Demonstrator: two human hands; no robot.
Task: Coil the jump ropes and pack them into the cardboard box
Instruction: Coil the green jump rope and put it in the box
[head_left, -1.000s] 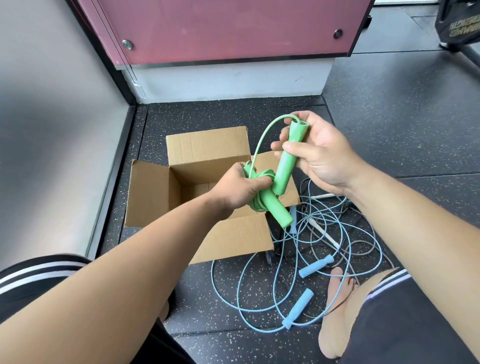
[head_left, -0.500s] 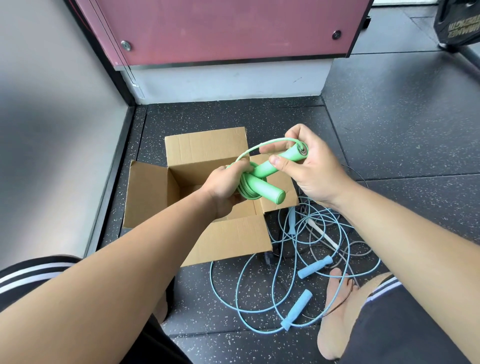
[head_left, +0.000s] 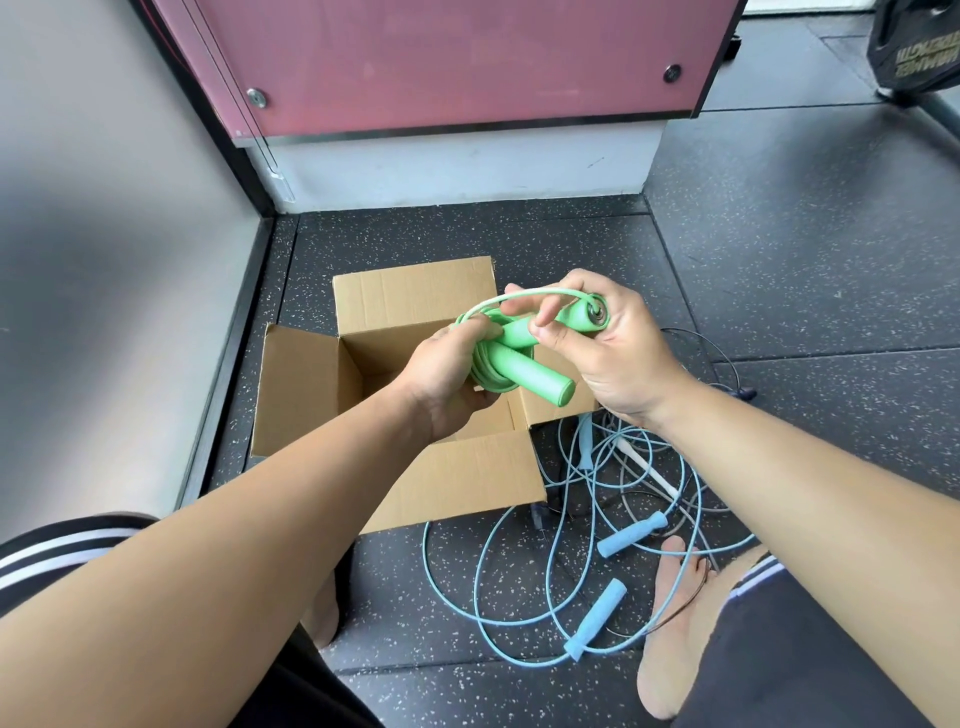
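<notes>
A green jump rope is held above the open cardboard box. My left hand grips its coiled cord, with one green handle sticking out toward me. My right hand holds the other green handle at its cord end, a short loop of cord arching from it back to the coil. Light blue jump ropes with foam handles lie loose and tangled on the floor to the right of the box.
The box stands on dark speckled rubber flooring with all flaps open. A grey wall is at the left and a pink panel over a white base at the back. A thin black cord and a white-handled rope lie among the blue ones. My bare foot rests on them.
My right hand has tipped its green handle from upright to nearly level and brought it down against the coil. The free loop of cord has shortened. The left hand keeps its hold.
</notes>
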